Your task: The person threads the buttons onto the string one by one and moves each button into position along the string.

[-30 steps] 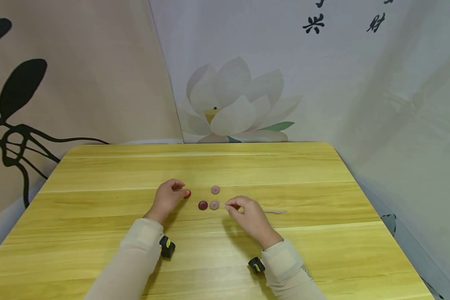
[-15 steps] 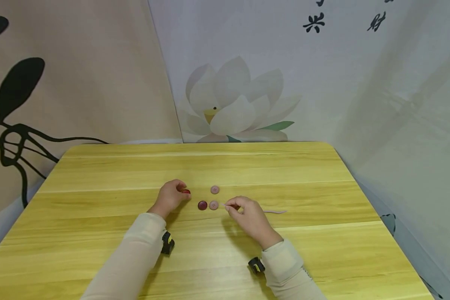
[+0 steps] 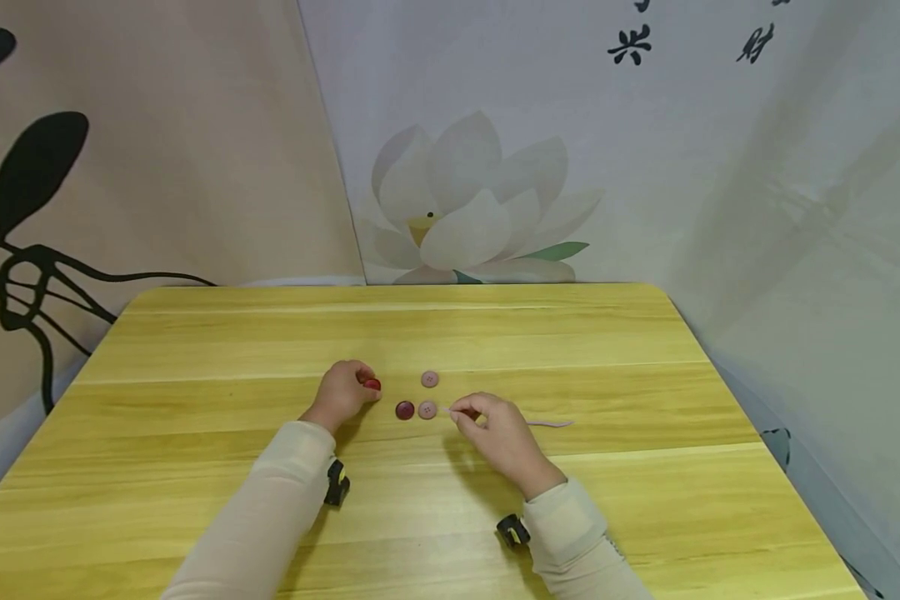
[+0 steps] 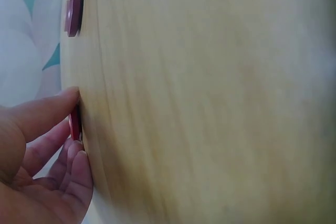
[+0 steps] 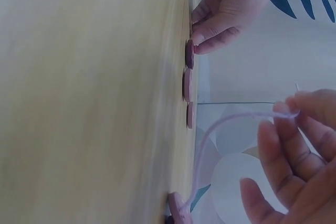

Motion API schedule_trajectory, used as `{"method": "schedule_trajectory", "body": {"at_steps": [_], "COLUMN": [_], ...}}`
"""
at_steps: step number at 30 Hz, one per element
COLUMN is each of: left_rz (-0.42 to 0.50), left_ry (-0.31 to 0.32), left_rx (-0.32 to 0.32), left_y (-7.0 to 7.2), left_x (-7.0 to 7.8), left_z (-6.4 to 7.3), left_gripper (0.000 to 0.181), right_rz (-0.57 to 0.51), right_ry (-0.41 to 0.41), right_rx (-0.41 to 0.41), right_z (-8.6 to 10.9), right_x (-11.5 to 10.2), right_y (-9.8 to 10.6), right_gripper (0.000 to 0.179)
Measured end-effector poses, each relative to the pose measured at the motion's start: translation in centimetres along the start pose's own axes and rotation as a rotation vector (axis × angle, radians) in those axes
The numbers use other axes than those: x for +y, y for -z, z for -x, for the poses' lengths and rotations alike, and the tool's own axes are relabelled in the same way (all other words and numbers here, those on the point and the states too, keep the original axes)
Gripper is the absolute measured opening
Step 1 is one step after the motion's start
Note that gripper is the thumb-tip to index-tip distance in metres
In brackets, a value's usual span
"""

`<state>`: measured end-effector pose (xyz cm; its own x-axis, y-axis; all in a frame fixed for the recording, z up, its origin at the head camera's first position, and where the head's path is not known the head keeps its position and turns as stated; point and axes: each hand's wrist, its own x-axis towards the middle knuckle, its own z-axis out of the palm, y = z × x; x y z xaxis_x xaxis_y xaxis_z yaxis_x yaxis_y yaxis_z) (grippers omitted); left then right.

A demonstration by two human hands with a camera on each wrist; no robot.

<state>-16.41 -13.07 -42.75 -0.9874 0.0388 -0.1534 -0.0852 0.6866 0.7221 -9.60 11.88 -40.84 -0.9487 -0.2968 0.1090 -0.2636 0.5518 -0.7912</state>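
In the head view my left hand [image 3: 342, 393] pinches a bright red button [image 3: 372, 384] between thumb and fingers, at the table surface. The left wrist view shows the red button [image 4: 75, 123] on edge between the fingertips. My right hand [image 3: 501, 429] pinches one end of a pale purple string [image 3: 551, 423] above the table. From those fingers the string [image 5: 226, 120] curves down to a pinkish button [image 5: 178, 208] in the right wrist view; the hand hides this button in the head view. Between the hands lie a dark red button [image 3: 405, 410] and a pink button [image 3: 427, 410].
Another pink button [image 3: 430, 379] lies farther back on the wooden table [image 3: 607, 333]. A cloth backdrop [image 3: 495, 67] with a printed lotus stands behind the table's far edge. Small black cameras sit on both wrists.
My left hand has shifted slightly right and turned a little, and the red button in its fingers has tilted. The right hand keeps its place with the string.
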Motion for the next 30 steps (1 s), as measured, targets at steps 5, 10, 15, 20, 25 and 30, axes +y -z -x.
{"method": "schedule_trajectory", "body": {"at_steps": [5, 10, 15, 20, 25, 30], "left_rz": [-0.023, -0.044, -0.061, -0.048, 0.003, 0.061], "left_ry": [0.013, 0.0, -0.018, -0.018, -0.021, -0.015], "left_rx": [0.002, 0.007, 0.007, 0.011, 0.011, 0.025], "left_y": [0.09, 0.13, 0.16, 0.24, 0.33, 0.42], "left_x": [0.12, 0.24, 0.3, 0.15, -0.1, -0.09], "left_z": [-0.05, 0.08, 0.07, 0.12, 0.3, 0.56], "left_gripper": [0.029, 0.025, 0.02, 0.023, 0.027, 0.028], "right_rz": [0.003, 0.005, 0.007, 0.005, 0.005, 0.012], "right_ry": [0.001, 0.005, 0.014, 0.013, 0.017, 0.025], "right_rx": [0.005, -0.003, -0.008, -0.008, -0.003, 0.0], "right_z": [0.0, 0.1, 0.15, 0.17, 0.2, 0.2], "right_x": [-0.08, -0.14, -0.15, -0.17, -0.17, -0.22], "right_y": [-0.01, -0.01, -0.04, -0.08, -0.08, 0.01], "right_gripper": [0.015, 0.015, 0.015, 0.014, 0.014, 0.014]}}
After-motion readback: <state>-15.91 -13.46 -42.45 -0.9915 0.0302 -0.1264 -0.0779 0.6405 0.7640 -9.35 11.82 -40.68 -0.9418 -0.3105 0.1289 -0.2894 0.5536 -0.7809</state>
